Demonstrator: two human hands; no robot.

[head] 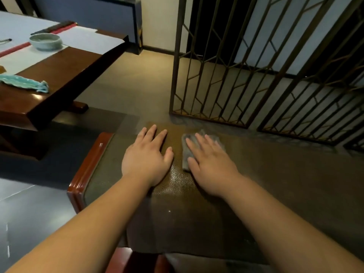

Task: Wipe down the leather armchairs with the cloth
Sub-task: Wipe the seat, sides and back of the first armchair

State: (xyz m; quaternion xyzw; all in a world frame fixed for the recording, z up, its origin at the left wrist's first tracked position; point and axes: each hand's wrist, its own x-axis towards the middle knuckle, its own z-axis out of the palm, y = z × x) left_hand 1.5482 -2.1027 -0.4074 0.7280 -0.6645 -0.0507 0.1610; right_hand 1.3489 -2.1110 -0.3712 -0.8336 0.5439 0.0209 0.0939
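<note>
A brown leather armchair [177, 203] fills the lower middle of the view, its top surface edged on the left by a red-brown wooden frame [86, 170]. My left hand [146, 156] rests flat on the leather with straight fingers. Just to its right my right hand [208, 162] presses a grey cloth [187, 152] flat against the leather, fingers straight; much of the cloth is hidden under the palm.
A dark wooden table [65, 75] stands at the left with a grey bowl [45, 41], white paper and a teal cloth [25, 82] on it. A metal lattice screen [266, 75] stands behind the chair at the right. Beige floor [137, 79] lies between them.
</note>
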